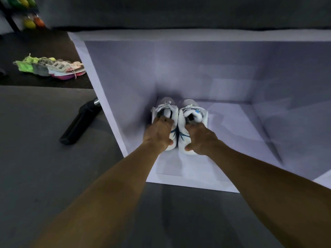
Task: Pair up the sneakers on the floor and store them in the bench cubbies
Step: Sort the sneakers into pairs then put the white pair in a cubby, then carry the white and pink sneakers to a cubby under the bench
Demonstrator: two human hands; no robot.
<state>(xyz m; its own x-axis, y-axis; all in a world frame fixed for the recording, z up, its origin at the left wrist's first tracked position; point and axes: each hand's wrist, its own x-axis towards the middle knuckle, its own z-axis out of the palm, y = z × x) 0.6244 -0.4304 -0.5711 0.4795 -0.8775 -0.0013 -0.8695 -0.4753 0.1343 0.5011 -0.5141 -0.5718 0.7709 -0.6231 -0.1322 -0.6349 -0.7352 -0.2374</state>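
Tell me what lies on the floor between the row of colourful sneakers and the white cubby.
The head view shows only bare dark floor between the colourful sneakers and the cubby; a black bottle lies nearer, outside that stretch.

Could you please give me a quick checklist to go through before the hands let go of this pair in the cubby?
1. Both white sneakers inside the cubby: ok.
2. Pair side by side, toes toward the back: ok.
3. Left hand grips the left sneaker's heel, right hand the right one's: ok.
4. Soles flat on the cubby floor: cannot tell.
5. Room beside the pair: ok, the right of the cubby is free.
6. More sneakers on the floor: not ok, still to store.
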